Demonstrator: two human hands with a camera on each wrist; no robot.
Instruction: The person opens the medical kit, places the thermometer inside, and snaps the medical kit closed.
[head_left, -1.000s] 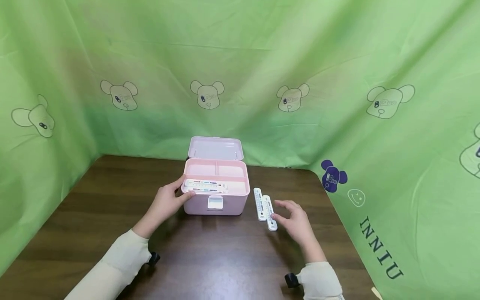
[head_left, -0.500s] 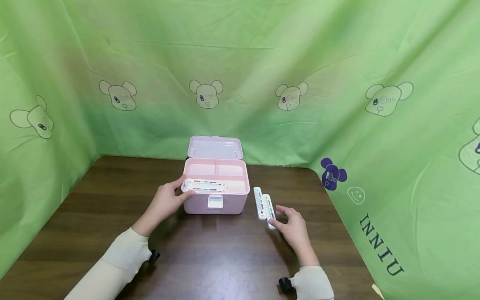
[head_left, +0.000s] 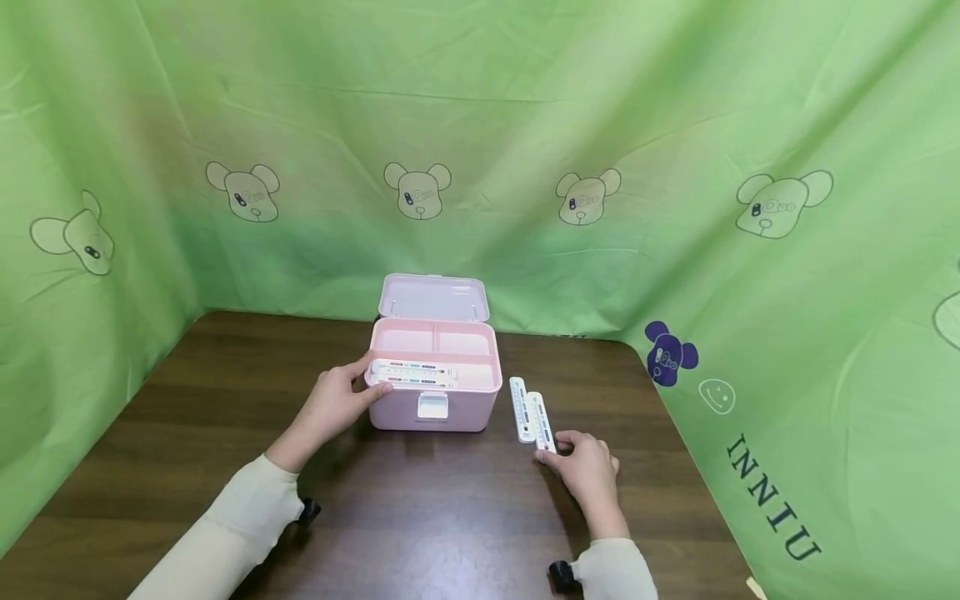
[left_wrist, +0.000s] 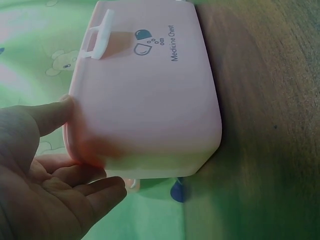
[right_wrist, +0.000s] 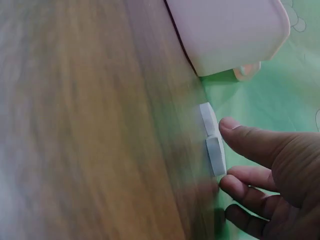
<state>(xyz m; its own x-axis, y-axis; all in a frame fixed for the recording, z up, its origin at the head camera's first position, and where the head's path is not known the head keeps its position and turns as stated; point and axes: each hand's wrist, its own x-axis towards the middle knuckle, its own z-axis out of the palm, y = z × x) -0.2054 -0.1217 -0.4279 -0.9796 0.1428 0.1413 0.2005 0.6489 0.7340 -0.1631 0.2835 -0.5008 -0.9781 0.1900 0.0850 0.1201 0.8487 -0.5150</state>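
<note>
An open pink medicine chest stands on the table, "Medicine Chest" printed on its front. Inside the chest's front section lie white thermometers side by side. My left hand grips the chest's left front corner, thumb on the front rim and fingers round the side. To the right of the chest, two more flat white thermometers lie side by side: a left one and a right one. My right hand is at the right thermometer's near end, thumb and fingers on either side; the right wrist view shows space between thumb and thermometer.
Behind the chest its lid leans back, raised. A divider splits the chest's rear tray into two compartments. A green cloth with bear drawings surrounds the brown wooden table.
My right hand has moved nearer and slightly left, coming down round the right thermometer's near end. Both loose thermometers lie as before. The left hand keeps its grip on the chest.
</note>
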